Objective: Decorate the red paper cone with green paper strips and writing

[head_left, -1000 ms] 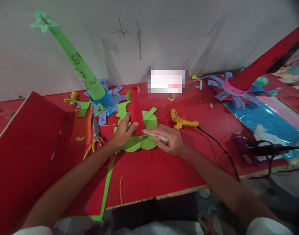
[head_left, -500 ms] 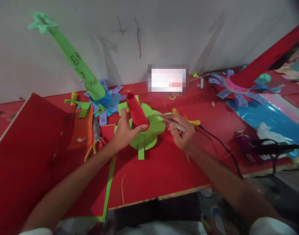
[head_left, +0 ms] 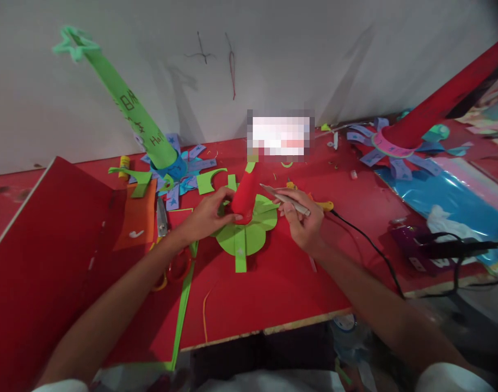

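My left hand (head_left: pixel 210 215) is closed round the lower side of a red foam cone (head_left: pixel 245 193), which stands nearly upright, leaning slightly right, with a bit of green at its tip. Under the cone lies a lime-green flower-shaped base (head_left: pixel 249 245) with strips sticking out. I cannot tell whether cone and base touch. Between the fingers of my right hand (head_left: pixel 306 220) is a slim pale pointed stick (head_left: pixel 291 200), its tip directed left, close to the cone but apart from it. Behind that hand shows part of a yellow tool (head_left: pixel 325 206) with a black cord.
Scissors (head_left: pixel 162 218) lie left, beside an orange sheet (head_left: pixel 139 218). A tall green cone (head_left: pixel 130 106) with a star top stands back left, a large red cone (head_left: pixel 440 103) back right. Nearer right are a blue plastic packet (head_left: pixel 420 190) and a purple box (head_left: pixel 412 247).
The red cone has swung from leaning left to nearly upright over the green base, my left hand moving slightly right with it. My right hand with the stick has barely moved.
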`<state>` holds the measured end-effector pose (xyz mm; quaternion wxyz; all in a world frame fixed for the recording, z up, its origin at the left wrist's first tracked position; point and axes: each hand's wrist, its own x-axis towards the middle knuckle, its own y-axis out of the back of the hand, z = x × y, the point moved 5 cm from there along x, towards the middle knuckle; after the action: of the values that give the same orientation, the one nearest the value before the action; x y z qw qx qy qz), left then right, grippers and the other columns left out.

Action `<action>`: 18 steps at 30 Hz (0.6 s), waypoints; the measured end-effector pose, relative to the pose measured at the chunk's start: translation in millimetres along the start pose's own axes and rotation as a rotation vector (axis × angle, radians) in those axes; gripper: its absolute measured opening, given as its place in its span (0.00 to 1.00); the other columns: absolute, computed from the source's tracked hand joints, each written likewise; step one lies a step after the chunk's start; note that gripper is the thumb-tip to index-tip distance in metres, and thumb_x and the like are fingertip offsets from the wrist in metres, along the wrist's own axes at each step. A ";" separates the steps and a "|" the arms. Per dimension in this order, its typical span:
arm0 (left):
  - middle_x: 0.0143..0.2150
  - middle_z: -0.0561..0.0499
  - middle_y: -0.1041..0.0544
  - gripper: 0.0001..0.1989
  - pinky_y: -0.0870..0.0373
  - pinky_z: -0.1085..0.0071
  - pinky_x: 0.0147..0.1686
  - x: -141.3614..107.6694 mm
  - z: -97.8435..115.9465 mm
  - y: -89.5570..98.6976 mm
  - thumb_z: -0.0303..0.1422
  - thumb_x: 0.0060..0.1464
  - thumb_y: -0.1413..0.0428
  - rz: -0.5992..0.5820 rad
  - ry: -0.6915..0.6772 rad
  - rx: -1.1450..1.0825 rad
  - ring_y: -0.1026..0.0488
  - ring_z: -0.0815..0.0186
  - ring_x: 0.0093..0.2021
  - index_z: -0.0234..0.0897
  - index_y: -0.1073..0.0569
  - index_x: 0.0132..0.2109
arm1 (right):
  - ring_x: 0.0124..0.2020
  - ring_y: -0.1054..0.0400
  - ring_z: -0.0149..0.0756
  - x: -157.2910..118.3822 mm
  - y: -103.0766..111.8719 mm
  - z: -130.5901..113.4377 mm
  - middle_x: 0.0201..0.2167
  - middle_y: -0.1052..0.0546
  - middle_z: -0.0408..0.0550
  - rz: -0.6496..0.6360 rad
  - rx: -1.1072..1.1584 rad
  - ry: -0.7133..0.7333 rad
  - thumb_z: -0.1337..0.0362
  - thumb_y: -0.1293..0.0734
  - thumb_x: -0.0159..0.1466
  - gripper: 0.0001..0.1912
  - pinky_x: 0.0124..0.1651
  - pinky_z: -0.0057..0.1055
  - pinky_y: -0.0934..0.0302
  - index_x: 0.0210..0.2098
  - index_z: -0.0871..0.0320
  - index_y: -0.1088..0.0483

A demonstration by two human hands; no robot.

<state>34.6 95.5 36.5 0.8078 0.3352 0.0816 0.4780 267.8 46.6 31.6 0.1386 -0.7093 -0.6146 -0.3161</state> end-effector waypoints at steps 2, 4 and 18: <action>0.47 0.47 0.21 0.24 0.23 0.63 0.44 -2.9 1.9 -3.0 0.50 0.55 0.35 0.067 0.040 0.056 0.23 0.59 0.43 0.40 0.28 0.50 | 0.34 0.24 0.38 0.8 0.7 2.6 0.38 0.20 0.49 0.040 0.028 -0.022 0.56 0.37 0.73 0.14 0.36 0.37 0.25 0.52 0.52 0.24; 0.48 0.47 0.21 0.28 0.23 0.62 0.42 -5.5 0.8 -8.7 0.51 0.53 0.33 0.077 0.081 0.091 0.22 0.60 0.41 0.41 0.29 0.54 | 0.29 0.27 0.35 2.7 1.8 4.6 0.37 0.21 0.48 0.100 0.064 -0.043 0.55 0.37 0.74 0.14 0.31 0.35 0.28 0.52 0.52 0.25; 0.57 0.42 0.23 0.34 0.26 0.51 0.57 -3.4 -8.8 -31.8 0.49 0.52 0.32 -0.157 -0.048 -0.036 0.24 0.49 0.58 0.44 0.29 0.62 | 0.26 0.34 0.29 7.3 -3.1 12.0 0.38 0.24 0.47 0.130 0.161 -0.100 0.53 0.39 0.75 0.14 0.28 0.29 0.34 0.52 0.51 0.29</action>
<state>51.7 86.6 9.5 0.8504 0.3243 0.0796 0.4066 268.5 60.0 26.4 0.1846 -0.7492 -0.5967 -0.2204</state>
